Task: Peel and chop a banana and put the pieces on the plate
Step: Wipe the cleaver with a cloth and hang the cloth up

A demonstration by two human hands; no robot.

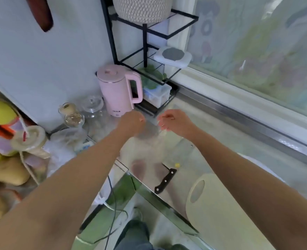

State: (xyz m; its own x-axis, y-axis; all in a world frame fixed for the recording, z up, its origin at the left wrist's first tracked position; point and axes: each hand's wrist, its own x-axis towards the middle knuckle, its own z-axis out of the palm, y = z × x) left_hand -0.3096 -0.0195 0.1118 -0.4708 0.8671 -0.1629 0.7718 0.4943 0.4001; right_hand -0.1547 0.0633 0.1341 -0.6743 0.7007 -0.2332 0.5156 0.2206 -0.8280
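Left hand (132, 123) and right hand (174, 123) close together over far part of glass worktop (212, 141), just near of pink kettle (117, 91). Left hand: fingers curled, grip contents cannot be told. Right hand: fingertips pinch small pale piece (163, 132), possibly banana, blurred. Knife (165, 181) lies near of hands; cutting board (212, 213) near right.

On the surface (212, 127), the knife (165, 180) lies left of the cutting board (212, 204). Behind them stands the kettle (119, 91), with jars (73, 114) to its left and the rack (145, 51) just behind it to the right.
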